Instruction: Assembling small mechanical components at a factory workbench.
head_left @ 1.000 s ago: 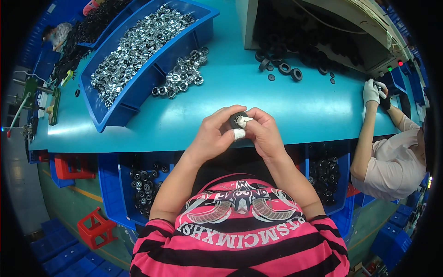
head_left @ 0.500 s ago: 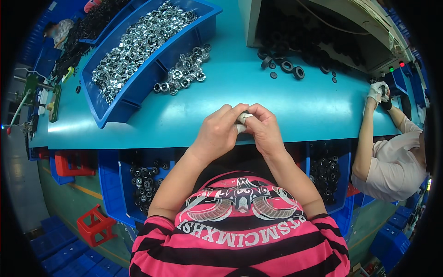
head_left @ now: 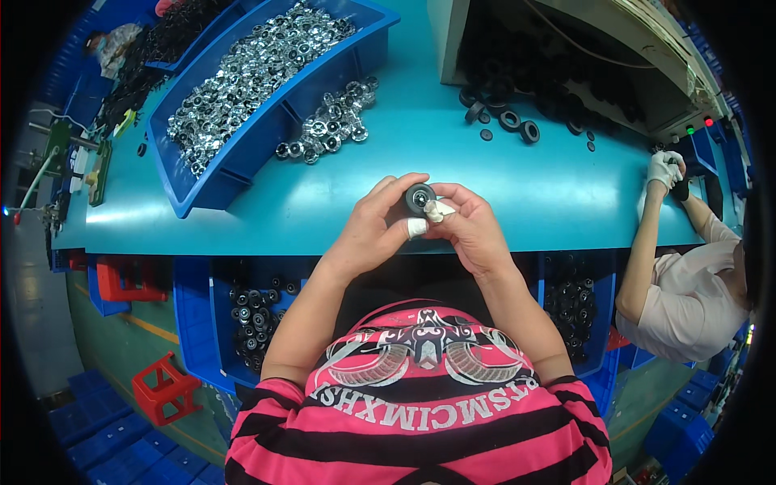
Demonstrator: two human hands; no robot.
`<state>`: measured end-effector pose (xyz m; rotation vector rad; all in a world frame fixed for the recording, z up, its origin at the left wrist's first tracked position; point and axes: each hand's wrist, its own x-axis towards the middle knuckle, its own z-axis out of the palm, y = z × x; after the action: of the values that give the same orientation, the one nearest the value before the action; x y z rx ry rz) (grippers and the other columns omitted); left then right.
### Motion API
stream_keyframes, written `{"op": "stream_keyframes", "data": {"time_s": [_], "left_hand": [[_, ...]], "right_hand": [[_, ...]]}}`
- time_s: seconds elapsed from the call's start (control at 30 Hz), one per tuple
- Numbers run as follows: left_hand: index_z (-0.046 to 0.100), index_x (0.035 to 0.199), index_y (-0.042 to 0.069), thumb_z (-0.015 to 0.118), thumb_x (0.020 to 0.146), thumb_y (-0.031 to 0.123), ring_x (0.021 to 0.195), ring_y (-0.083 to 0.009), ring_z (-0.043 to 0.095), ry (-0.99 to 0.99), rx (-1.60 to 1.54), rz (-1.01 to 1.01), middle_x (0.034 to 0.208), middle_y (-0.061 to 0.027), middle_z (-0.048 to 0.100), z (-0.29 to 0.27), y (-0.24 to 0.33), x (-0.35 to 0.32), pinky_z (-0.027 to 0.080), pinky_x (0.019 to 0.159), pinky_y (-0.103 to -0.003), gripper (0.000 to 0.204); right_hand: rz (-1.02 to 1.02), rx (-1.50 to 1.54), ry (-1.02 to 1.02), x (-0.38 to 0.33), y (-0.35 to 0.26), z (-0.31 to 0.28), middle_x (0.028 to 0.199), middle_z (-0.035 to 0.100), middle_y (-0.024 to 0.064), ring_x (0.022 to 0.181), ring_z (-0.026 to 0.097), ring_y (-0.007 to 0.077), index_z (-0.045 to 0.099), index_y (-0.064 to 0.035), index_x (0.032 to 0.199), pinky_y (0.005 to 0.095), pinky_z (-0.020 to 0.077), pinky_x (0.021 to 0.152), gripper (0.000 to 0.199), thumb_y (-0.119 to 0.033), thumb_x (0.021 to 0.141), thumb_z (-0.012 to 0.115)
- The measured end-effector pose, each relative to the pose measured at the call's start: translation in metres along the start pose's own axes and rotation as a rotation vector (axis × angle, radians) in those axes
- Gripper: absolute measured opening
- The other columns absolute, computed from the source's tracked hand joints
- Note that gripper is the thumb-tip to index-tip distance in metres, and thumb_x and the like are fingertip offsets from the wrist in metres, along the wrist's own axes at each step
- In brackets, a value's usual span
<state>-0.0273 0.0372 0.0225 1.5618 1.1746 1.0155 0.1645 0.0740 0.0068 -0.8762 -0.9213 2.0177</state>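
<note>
Head view: fingertips taped in white, pinching a small black wheel between both hands, just above the near edge of the teal worktop. Left hand curled round the wheel from the left, thumb underneath, fingers closed over its rim. Right hand pressed in from the right, thumb and forefinger squeezed together on something small and pale at the wheel's hub; too small to tell what.

Further out: loose cluster of shiny metal bearings lying on the worktop toward its far left, just beside a long blue bin heaped with more of the same silvery parts. Scatter of black rubber rings near the far edge, at the mouth of a grey machine housing. Under the near edge, blue bins of finished wheels. At the right edge, a co-worker's gloved hand, well apart.

Likely trouble: wheel held in the air beyond the worktop's near edge, so a slip of the taped fingertips would probably send it, or the small hub piece, down into the lap or the bins below. Uneven pressure from the two thumbs could seat the piece crooked. Tape on the fingertips probably dulls feel, which makes both more likely.
</note>
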Motion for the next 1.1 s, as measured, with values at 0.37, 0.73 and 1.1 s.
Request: {"op": "stream_keyframes", "data": {"time_s": [0.37, 0.73, 1.1], "left_hand": [[0.053, 0.138, 0.003, 0.068, 0.088, 0.002, 0.115, -0.016, 0.057, 0.02, -0.318, 0.019, 0.125, -0.0053, 0.056, 0.012, -0.018, -0.002, 0.049, 0.1, -0.033, 0.052], [0.063, 0.122, 0.003, 0.072, 0.076, 0.006, 0.075, -0.0161, 0.061, 0.258, 0.227, 0.042, 0.09, -0.0069, 0.062, 0.015, 0.011, -0.007, 0.051, 0.067, -0.029, 0.047], [0.067, 0.115, 0.003, 0.071, 0.071, 0.006, 0.068, -0.0187, 0.058, 0.321, 0.372, 0.072, 0.087, -0.0085, 0.063, 0.022, 0.009, -0.007, 0.048, 0.06, -0.03, 0.045]], "right_hand": [[-0.034, 0.006, 0.024, 0.0, 0.005, -0.005, 0.106, 0.07, 0.0101, 0.092, 0.069, 0.0163, 0.063, 0.0027, 0.12, 0.0276, 0.0585, 0.078, 0.028, -0.014, 0.097, 0.066], [-0.097, -0.251, 0.044, -0.001, 0.001, -0.002, 0.098, 0.069, 0.0062, 0.084, 0.067, 0.0125, 0.067, 0.0025, 0.112, 0.0265, 0.0555, 0.074, 0.02, -0.01, 0.098, 0.059], [-0.041, -0.289, 0.003, -0.003, 0.005, 0.001, 0.097, 0.07, 0.0068, 0.082, 0.066, 0.0111, 0.066, 0.004, 0.113, 0.0253, 0.0541, 0.073, 0.024, -0.007, 0.092, 0.062]]}}
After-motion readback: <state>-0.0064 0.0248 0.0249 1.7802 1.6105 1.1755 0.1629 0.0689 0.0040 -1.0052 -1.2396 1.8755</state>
